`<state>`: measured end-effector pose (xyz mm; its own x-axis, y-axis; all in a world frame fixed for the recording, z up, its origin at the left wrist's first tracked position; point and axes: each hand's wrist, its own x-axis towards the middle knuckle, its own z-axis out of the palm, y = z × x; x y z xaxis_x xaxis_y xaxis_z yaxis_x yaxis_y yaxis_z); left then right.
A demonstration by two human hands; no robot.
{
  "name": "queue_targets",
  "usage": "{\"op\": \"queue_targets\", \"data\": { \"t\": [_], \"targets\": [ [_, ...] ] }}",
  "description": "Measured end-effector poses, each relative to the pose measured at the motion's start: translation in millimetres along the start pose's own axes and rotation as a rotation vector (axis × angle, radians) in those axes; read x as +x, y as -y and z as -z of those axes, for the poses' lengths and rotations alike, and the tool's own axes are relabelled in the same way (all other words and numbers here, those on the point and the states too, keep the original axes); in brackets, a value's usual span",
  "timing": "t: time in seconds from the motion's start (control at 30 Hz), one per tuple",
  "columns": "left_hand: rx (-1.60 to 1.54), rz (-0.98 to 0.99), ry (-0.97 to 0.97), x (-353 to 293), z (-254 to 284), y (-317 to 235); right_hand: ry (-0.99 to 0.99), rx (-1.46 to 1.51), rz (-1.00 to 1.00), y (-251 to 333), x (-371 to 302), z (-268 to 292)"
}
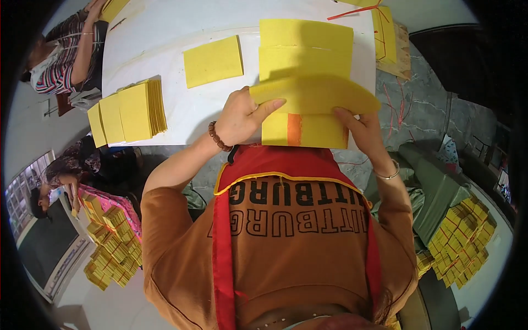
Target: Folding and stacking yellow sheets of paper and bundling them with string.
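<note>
Between my two hands a yellow paper sheet (314, 94) is bowed upward, lifted off the white table. My left hand (240, 116) pinches its left end, thumb lying on top. At the right end my right hand (361, 131) grips the paper with the thumb on the near side. Whether it is one sheet or a thin stack, I cannot tell. Beneath and nearer to me lies yellow paper with an orange patch (295, 130) at the table edge. Just beyond my hands, more wide yellow paper (306, 49) lies flat.
A flat yellow packet (213, 61) lies left of centre on the white table (181, 113). Fanned yellow stacks (135, 113) stand at its left edge. Red-tied yellow bundles (383, 36) sit at the far right. Two people work at the left; bundles pile up (462, 242) at lower right.
</note>
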<state>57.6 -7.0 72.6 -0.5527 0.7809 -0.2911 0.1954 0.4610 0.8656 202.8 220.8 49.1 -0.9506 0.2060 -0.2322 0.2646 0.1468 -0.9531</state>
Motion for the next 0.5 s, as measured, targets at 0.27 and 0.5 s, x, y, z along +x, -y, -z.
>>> {"op": "queue_targets", "data": {
  "t": [0.27, 0.5],
  "targets": [
    [-0.4, 0.006, -0.168, 10.4, -15.1, 8.3, -0.157, 0.048, 0.02, 2.1, 6.0, -5.2],
    [-0.529, 0.033, -0.248, 11.3, -24.5, 5.5, -0.237, 0.296, -0.005, 17.1, 6.9, -16.6]
  ]
}}
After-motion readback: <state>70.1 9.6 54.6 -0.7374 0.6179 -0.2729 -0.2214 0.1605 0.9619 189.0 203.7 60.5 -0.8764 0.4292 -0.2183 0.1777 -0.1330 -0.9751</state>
